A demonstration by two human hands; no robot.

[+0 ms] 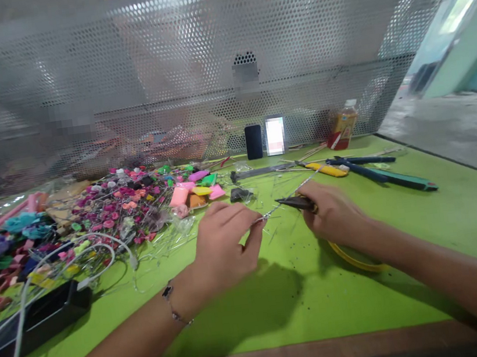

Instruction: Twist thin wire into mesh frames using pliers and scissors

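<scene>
My left hand (pixel 225 244) pinches a thin metal wire (pixel 285 202) between thumb and fingertips, above the green tabletop (pixel 308 304). My right hand (pixel 333 213) grips a pair of small pliers (pixel 295 204) with dark jaws, and their yellow handle loop (pixel 355 260) curves out below the hand. The jaws sit on or right beside the wire, a short way from my left fingertips. A beaded bracelet (pixel 171 304) circles my left wrist.
A dense heap of fabric flowers and wire stems (pixel 124 211) lies on the left, with coloured clay blocks (pixel 192 193) beside it. Further pliers (pixel 378 174) and a yellow-handled tool (pixel 327 169) lie at the right. A perforated metal screen (pixel 204 48) rises behind the table.
</scene>
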